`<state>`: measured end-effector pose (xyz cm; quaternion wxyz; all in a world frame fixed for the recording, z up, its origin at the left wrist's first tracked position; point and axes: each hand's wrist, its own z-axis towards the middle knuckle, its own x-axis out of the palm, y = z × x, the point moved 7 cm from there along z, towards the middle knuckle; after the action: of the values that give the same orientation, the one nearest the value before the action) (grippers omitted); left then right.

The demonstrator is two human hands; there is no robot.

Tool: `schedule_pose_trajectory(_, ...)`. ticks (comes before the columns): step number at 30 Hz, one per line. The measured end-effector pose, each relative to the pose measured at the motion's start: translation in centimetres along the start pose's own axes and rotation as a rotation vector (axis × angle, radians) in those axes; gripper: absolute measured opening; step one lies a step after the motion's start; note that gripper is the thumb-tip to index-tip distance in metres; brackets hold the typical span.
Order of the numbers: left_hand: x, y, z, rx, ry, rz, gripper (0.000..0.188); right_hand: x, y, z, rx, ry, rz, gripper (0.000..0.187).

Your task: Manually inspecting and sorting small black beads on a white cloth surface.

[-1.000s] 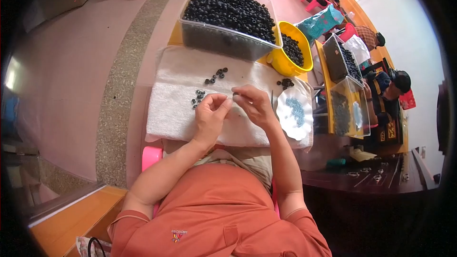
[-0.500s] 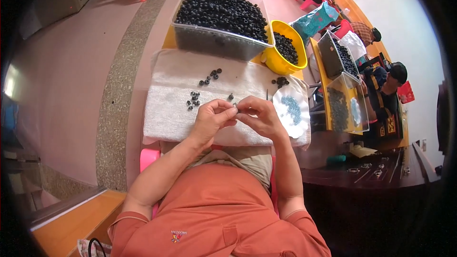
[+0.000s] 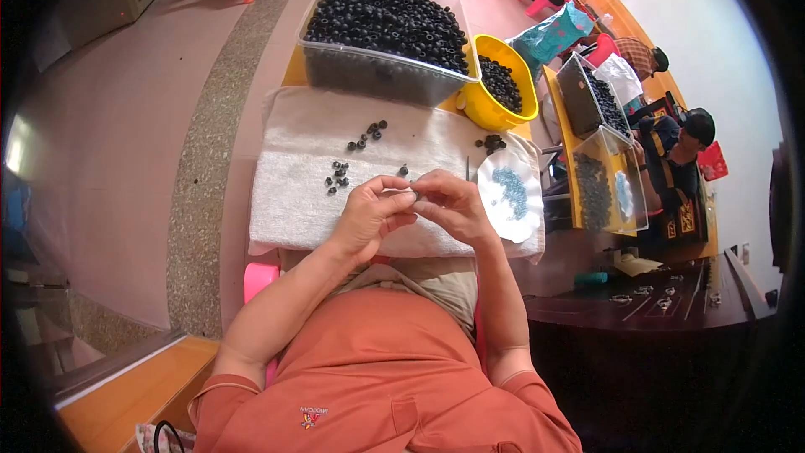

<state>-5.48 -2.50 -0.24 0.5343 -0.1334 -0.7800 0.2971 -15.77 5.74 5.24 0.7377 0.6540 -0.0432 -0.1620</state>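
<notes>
So the thing in hand is a small dark piece [image 3: 416,195], mostly hidden by fingers, held over the near middle of the white cloth [image 3: 289,218]. The left hand [image 3: 373,208] and right hand [image 3: 453,201] meet there, and the grip is narrow on both sides: thumbs and fingertips pinched on that one piece. Can't tell which way up it is, too small and covered.

A lone black bit [image 3: 403,171] sits on the cloth on the far side of the fingers. Off to the left are two loose clusters, a far cluster [image 3: 366,136] and a near cluster [image 3: 337,176]. To the right there's a thin dark tool [image 3: 468,168], then a wavy-edged white dish [image 3: 513,231] with blue bits [image 3: 510,189] in it, and a dark heap [image 3: 491,143] by its far edge.

Past the cloth, a clear bin [image 3: 377,71] full of black rings [image 3: 386,21] stands on the yellowish counter [image 3: 293,71], with a yellow bowl [image 3: 505,117] of more dark bits touching or right beside it. Further right, a person in a dark cap [image 3: 700,126] sits by another bin [image 3: 579,105].
</notes>
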Motion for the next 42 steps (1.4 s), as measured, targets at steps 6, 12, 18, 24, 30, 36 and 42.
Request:
schedule_pose_trajectory(6, -0.3, 0.2, 0.1, -0.011, 0.002, -0.031, 0.021, 0.2, 0.8, 0.1, -0.131, -0.053, -0.199, 0.027)
schedule_pose_trajectory(12, -0.7, 0.3, 0.3, 0.011, -0.017, -0.034, 0.021, 1.0, 1.9, -0.6, -0.277, -0.218, -0.384, 0.028)
schedule_pose_trajectory(18, -0.4, 0.8, 0.4, -0.030, -0.011, -0.033, 0.017, 1.0, 2.0, -1.0, -0.227, -0.246, -0.410, 0.027)
schedule_pose_trajectory(24, -0.2, 0.7, 0.2, -0.051, 0.008, -0.015, 0.016, 1.0, 1.2, -1.3, -0.172, -0.173, -0.324, 0.030)
schedule_pose_trajectory(30, -0.1, 1.3, 0.2, -0.064, -0.019, 0.008, 0.018, 0.6, 1.3, -2.2, -0.289, -0.212, -0.425, 0.028)
schedule_pose_trajectory(36, -0.3, 1.0, 0.1, -0.038, -0.055, 0.035, 0.018, -5.2, 2.3, -5.7, -0.217, -0.390, -0.646, 0.021)
schedule_pose_trajectory(42, 0.1, 1.6, 0.0, -0.056, -0.045, 0.082, 0.015, -11.9, 0.1, -8.9, 0.242, -0.399, -1.199, 0.017)
